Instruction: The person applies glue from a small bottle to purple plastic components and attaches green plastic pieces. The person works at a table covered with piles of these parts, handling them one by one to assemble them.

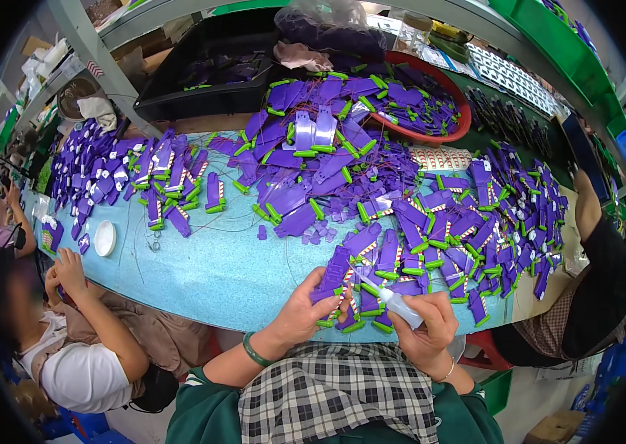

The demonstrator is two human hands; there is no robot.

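Note:
My left hand (pixel 298 312), a green bangle at its wrist, grips a purple plastic piece (pixel 333 275) near the table's front edge. In my right hand (pixel 431 331) is a small translucent squeeze bottle (pixel 404 309) with a thin pointed nozzle, tilted toward that piece. The nozzle's tip is close to the piece; whether they touch I cannot tell. Just beyond my hands and to the right spreads a heap of purple pieces (pixel 468 218) with bright green ends and red-striped strips. A larger pile of purple and green pieces (pixel 294 181) with thin wires lies at the middle.
Behind the piles stand a red basin (pixel 463 117) and a black bin (pixel 213 100). A white dish (pixel 105 238) sits on the blue table (pixel 194 277) at left, near more purple pieces (pixel 98 174). People work at both sides, a co-worker's hands (pixel 68 274) at left.

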